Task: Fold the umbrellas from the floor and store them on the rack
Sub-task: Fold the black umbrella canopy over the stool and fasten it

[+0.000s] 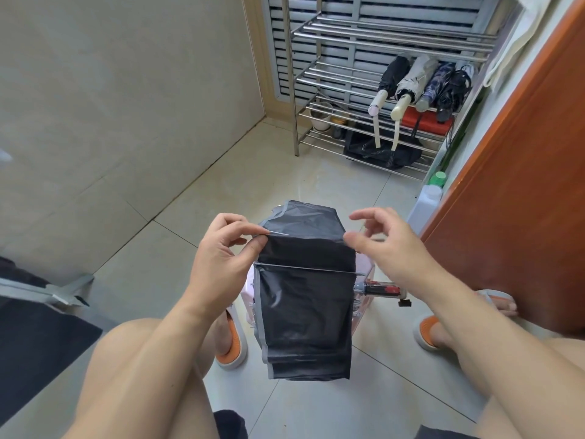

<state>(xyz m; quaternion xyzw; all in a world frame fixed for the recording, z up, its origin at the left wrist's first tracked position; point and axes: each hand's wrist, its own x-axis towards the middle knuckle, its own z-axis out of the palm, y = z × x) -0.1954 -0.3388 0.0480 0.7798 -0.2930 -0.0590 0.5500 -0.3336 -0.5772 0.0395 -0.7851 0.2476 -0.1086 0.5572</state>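
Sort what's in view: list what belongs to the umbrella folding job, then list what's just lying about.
Part of the job:
- black umbrella being folded, pinched by the left hand
- right hand, beside its canopy
- metal rack
- four folded umbrellas on the rack

Lying about:
- red box
- dark bag
- green-capped bottle
- white jug

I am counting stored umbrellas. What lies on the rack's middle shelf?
Four folded umbrellas lie side by side on the rack, handles pointing forward. Anything behind them is covered.
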